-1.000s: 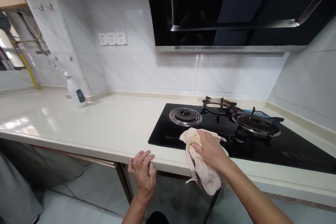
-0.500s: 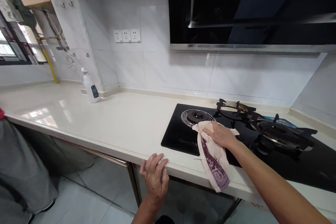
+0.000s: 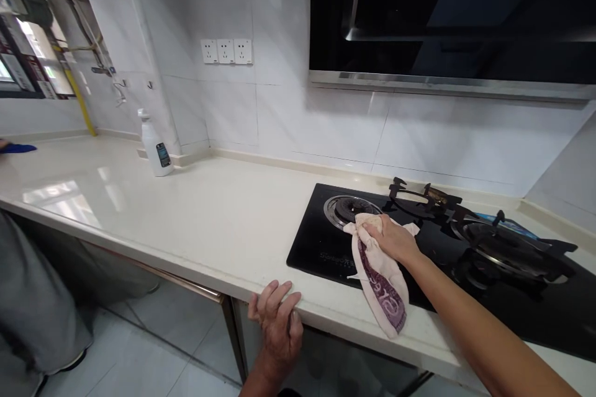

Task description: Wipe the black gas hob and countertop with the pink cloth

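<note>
Cream-white cloth [image 3: 379,279] with a purple print lies bunched on a black glass gas hob [image 3: 311,254], beside a steel burner ring [image 3: 349,209], and hangs over the hob's front edge. The right hand's [image 3: 391,240] grip presses down on it, fingers together. The left hand's [image 3: 277,322] grip is spread, fingers hooked over the edge of a cream stone counter [image 3: 186,217]. Well apart stands a white plastic pump bottle [image 3: 156,152], its contents hidden.
</note>
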Tool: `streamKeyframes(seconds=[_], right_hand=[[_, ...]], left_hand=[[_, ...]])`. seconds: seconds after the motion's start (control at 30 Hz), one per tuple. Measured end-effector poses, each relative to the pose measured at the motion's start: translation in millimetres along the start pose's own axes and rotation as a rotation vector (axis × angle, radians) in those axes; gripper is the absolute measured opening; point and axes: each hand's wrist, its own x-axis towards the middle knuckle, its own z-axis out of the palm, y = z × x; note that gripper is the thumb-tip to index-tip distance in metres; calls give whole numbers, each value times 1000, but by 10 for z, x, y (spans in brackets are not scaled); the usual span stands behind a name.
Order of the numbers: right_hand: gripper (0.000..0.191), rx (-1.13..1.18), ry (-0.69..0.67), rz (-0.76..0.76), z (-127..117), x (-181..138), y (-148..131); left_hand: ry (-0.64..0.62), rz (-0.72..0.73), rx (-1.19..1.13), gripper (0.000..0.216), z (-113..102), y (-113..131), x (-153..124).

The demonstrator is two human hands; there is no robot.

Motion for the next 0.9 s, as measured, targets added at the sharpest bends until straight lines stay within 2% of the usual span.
streamKeyframes(seconds=[0.2, 0.3, 0.4, 0.47, 0.63, 0.77, 0.9], right_hand=[[66, 24, 6, -117, 14, -389, -175], [65, 51, 15, -234, 61, -595, -296], [60, 82, 43, -366, 119, -668, -423], [55, 78, 60, -379, 146, -613, -507], [44, 28, 112, -275, 197, -277, -702], [43, -46, 148, -224, 244, -84, -831], [44, -96, 151, -198, 257, -36, -921]], left_hand=[[7, -1, 13, 30, -14, 26, 20], [25, 3, 17, 30, -17, 37, 34], [4, 2, 5, 30, -24, 29, 20], [-14, 1, -1, 30, -37, 20, 8], [-44, 4, 0, 31, -79, 11, -4], [-55, 0, 7, 31, -88, 20, -2], [-9, 1, 2, 31, -82, 56, 34]])
